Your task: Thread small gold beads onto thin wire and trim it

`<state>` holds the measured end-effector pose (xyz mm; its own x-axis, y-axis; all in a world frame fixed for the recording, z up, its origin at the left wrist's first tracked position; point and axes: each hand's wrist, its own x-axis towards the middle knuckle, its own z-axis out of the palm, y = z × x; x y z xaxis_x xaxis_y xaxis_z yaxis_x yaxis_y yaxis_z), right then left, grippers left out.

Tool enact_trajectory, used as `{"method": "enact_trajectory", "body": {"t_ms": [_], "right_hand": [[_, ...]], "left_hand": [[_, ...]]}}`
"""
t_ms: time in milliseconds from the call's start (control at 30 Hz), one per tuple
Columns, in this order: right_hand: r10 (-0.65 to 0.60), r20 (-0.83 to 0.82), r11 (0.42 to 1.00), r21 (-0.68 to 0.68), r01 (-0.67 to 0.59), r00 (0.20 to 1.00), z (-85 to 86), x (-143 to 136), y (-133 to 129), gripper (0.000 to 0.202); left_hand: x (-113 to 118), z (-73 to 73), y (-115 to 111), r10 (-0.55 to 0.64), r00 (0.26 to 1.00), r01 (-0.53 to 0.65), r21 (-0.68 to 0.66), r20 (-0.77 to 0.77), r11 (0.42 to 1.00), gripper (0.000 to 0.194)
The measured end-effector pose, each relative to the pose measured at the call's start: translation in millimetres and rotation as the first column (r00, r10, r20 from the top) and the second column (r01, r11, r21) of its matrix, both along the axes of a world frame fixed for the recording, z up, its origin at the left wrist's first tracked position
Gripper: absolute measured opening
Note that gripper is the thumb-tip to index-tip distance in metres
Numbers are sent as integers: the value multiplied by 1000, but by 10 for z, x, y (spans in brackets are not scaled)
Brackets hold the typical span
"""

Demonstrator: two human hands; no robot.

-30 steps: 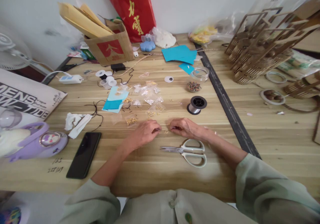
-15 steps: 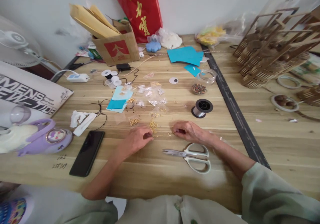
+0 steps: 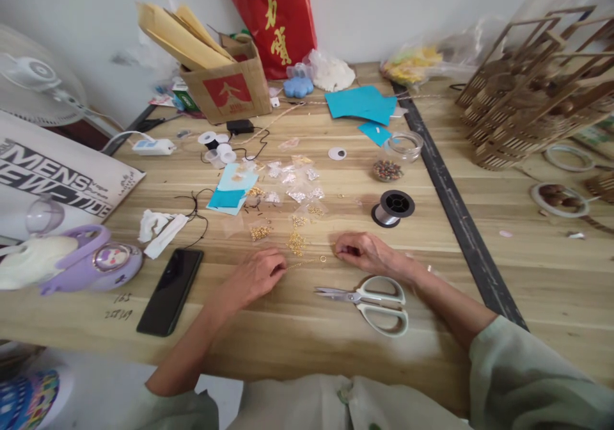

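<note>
A thin gold chain lies on the wooden table, its left end pinched in the fingers of my left hand. At its right end is a small gold ring. My right hand rests just right of the ring, fingertips pressed together; what they hold, if anything, is too small to make out. Small gold beads lie in a pile above the chain, with another gold pile to the left. Scissors with pale handles lie below my right hand, blades pointing left.
A black phone lies left of my left arm. Beyond my right hand stand a wire spool and a dish of dark beads. Small plastic bags lie mid-table. Wooden baskets stand at the right.
My left hand has moved slightly left and away from the bead pile, and more of the chain shows between it and the ring. The view has shifted a little.
</note>
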<state>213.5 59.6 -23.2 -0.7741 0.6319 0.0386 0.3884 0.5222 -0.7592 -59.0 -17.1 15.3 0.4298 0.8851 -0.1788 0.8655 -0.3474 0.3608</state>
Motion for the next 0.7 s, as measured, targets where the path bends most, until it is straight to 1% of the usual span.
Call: {"method": "enact_trajectory", "body": {"t_ms": [100,167,200,300,400,567,700], "right_hand": [[-21,9,999,-46,22,1000,12,3,2,11],[-30,8,997,-65,30,1000,5,6,6,11],[-34,7,997,-73,34,999,-2,7,8,11],[-43,-3,994,-97,43,999,-38,15,18,11],[-47,-36,990,-132,42,998,-76,24,27,11],[-72,-73,982,-180,58,995,-90,24,27,14],[-100,-76,974,-209,82,992,-56,7,13,18]], "left_hand": [[0,68,66,-7,997,5,-18,-73,1000,18],[8,82,137,-3,993,0,-21,-118,1000,19],[16,78,176,3,993,-2,4,-116,1000,19],[64,37,286,-25,1000,25,88,-8,996,15],[128,-16,363,-90,994,84,98,60,992,14],[162,-98,409,-190,979,183,98,70,978,14],[138,-150,405,-198,976,186,114,94,976,17]]}}
